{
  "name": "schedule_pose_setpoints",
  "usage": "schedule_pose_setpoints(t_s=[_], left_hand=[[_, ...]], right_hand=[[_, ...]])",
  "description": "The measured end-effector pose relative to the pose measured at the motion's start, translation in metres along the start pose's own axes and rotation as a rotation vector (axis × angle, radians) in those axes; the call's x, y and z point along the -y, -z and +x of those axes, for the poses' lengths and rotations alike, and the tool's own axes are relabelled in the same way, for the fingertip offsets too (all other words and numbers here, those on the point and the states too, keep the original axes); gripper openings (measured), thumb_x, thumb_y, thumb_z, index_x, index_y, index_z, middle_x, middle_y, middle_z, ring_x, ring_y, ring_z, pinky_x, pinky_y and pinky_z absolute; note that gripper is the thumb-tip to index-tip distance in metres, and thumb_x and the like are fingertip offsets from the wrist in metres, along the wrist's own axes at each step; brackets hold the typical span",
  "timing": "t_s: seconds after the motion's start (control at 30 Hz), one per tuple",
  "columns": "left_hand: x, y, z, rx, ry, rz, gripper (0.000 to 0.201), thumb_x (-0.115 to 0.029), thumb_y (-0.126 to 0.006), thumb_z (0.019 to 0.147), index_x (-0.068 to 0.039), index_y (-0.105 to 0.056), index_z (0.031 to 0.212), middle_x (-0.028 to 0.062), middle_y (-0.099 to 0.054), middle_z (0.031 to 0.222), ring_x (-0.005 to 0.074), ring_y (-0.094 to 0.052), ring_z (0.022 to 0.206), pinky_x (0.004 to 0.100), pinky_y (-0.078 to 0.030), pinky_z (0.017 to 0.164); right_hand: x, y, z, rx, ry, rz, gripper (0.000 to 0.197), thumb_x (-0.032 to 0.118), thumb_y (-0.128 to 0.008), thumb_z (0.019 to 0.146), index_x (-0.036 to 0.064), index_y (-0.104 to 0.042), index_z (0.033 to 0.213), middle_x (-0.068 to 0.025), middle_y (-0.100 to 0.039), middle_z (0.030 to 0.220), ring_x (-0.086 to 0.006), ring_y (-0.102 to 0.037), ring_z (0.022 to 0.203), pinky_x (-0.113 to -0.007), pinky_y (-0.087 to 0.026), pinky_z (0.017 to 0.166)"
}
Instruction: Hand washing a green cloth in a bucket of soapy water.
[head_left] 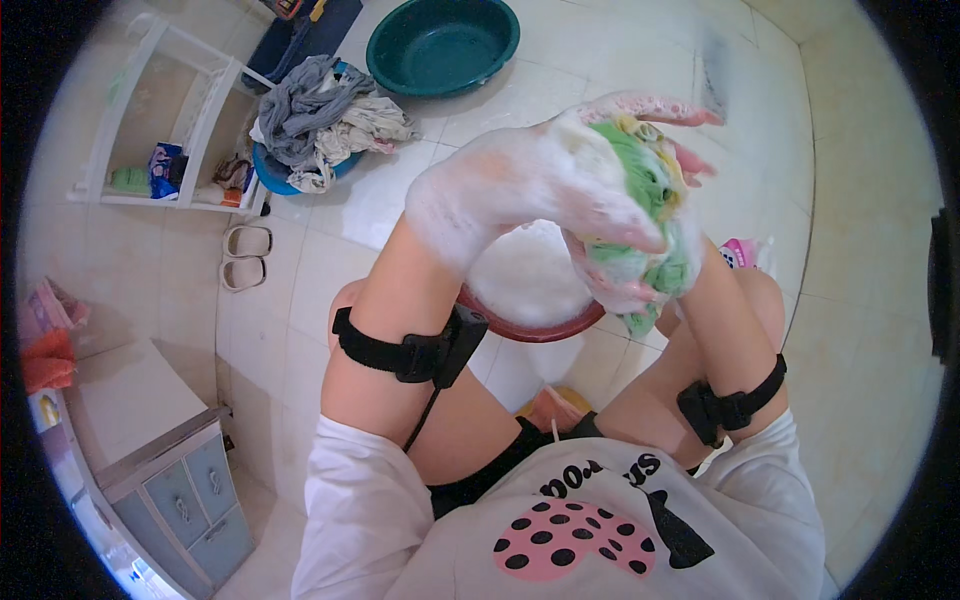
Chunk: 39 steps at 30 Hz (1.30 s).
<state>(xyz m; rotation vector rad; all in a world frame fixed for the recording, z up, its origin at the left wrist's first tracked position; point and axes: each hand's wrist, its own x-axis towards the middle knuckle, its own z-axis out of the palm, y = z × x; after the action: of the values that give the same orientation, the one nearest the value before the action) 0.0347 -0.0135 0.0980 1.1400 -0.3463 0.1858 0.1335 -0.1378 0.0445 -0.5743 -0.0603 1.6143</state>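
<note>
Both of my hands are covered in white suds and raised over a red basin (537, 333) full of foam. My left hand (590, 165) is closed on a soapy green cloth (642, 165) with some yellow on it. My right hand (692, 222) holds the same wet cloth from the other side, its fingers partly hidden by cloth and foam. The cloth is bunched between the hands, and a green end hangs below them, near the basin's right rim. Lather also coats my left forearm.
A dark green basin (443, 50) stands on the tiles ahead. Left of it, a blue basin (275, 172) holds heaped grey and pale clothes (315, 115). A white shelf (140, 95), slippers (246, 257) and a cabinet (190, 490) line the left. A pink package (740, 252) lies by my right knee.
</note>
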Motion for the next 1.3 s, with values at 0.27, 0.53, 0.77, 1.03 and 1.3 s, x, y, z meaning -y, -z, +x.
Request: schedule_pose_setpoints(t_s=[0.27, 0.53, 0.77, 1.03, 1.3], left_hand=[[0.005, 0.031, 0.011, -0.120, -0.497, 1.407, 0.023, -0.007, -0.053, 0.070, -0.002, -0.060, 0.091, 0.0149, -0.056, 0.103, 0.0217, -0.056, 0.087, 0.0276, -0.044, 0.075], [-0.010, 0.003, 0.008, -0.638, -0.097, 0.097, 0.037, -0.017, -0.047, 0.080, 0.000, -0.046, 0.112, 0.0076, -0.053, 0.099, 0.0147, -0.052, 0.085, 0.0266, -0.043, 0.075], [-0.007, 0.012, 0.005, -0.672, -0.085, 0.058, 0.024, -0.015, -0.051, 0.078, 0.002, -0.057, 0.095, 0.0102, -0.057, 0.090, 0.0169, -0.054, 0.082, 0.0261, -0.043, 0.072], [0.014, 0.041, -0.006, -0.524, -0.421, 1.351, 0.020, -0.012, -0.050, 0.071, -0.002, -0.059, 0.085, 0.0148, -0.056, 0.097, 0.0262, -0.049, 0.095, 0.0306, -0.038, 0.083], [0.026, 0.041, -0.018, -0.816, -0.369, 1.120, 0.019, -0.002, -0.049, 0.071, 0.002, -0.051, 0.090, 0.0198, -0.050, 0.103, 0.0300, -0.045, 0.099, 0.0357, -0.036, 0.085]], right_hand=[[-0.007, -0.012, 0.013, -0.125, -0.059, -0.364, 0.067, 0.058, -0.024, 0.079, -0.0035, -0.047, 0.096, -0.0128, -0.045, 0.058, -0.0173, -0.040, 0.041, -0.026, -0.034, 0.038], [0.003, -0.049, 0.006, 0.075, 0.013, -0.313, 0.054, 0.047, -0.036, 0.080, -0.0035, -0.047, 0.099, -0.0121, -0.046, 0.064, -0.0140, -0.038, 0.042, -0.025, -0.034, 0.040], [0.005, -0.029, 0.009, 0.039, 0.033, -0.927, 0.033, 0.027, -0.063, 0.072, 0.0010, -0.052, 0.089, -0.0038, -0.048, 0.062, -0.0102, -0.042, 0.047, -0.022, -0.032, 0.040], [-0.023, -0.036, 0.028, -0.286, 0.332, -1.134, 0.021, 0.024, -0.064, 0.071, 0.0060, -0.056, 0.079, -0.0021, -0.051, 0.061, -0.0098, -0.047, 0.051, -0.022, -0.038, 0.046], [-0.026, -0.036, 0.041, -0.449, 0.606, -1.976, 0.032, 0.019, -0.061, 0.067, 0.0009, -0.052, 0.092, -0.0153, -0.058, 0.071, -0.0296, -0.058, 0.069, -0.036, -0.045, 0.063]])
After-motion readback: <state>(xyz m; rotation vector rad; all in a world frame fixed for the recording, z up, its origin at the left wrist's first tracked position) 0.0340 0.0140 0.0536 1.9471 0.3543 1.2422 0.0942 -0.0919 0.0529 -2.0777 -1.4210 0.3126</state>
